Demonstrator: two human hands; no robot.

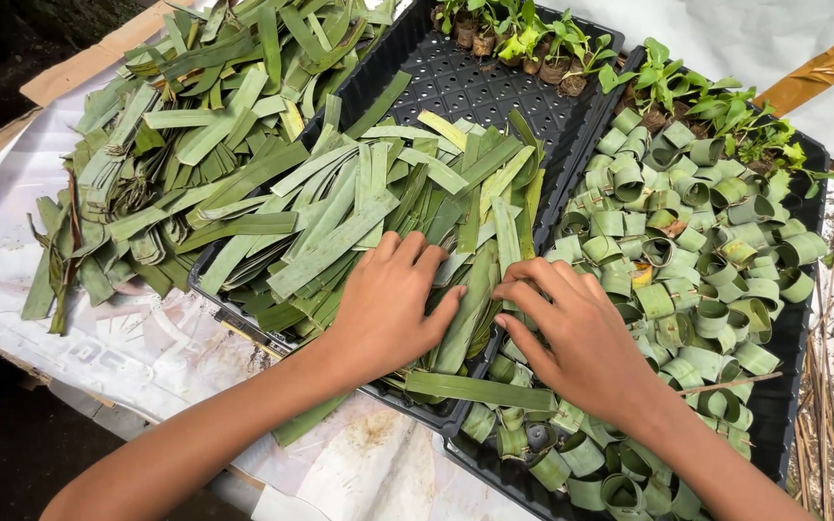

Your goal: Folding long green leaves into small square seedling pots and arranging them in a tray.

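Two hands work a heap of cut leaf strips lying in a black tray.

The left hand (393, 304) lies flat, palm down, fingers together and loosely spread over the leaf strips (359, 217), gripping nothing that shows. The right hand (571, 333) sits just beside it, fingers curled down, their tips touching one broad strip (470, 304) between the two hands; whether it is pinched I cannot tell. That strip's long axis runs away from the person, its near end under both hands, about equally close to each. The strips fill the left tray (465, 87); the right tray (784, 405), touching it, holds rolled leaf rings (697, 251) and seedlings (533, 39). More strips lie on the bench (147, 357).
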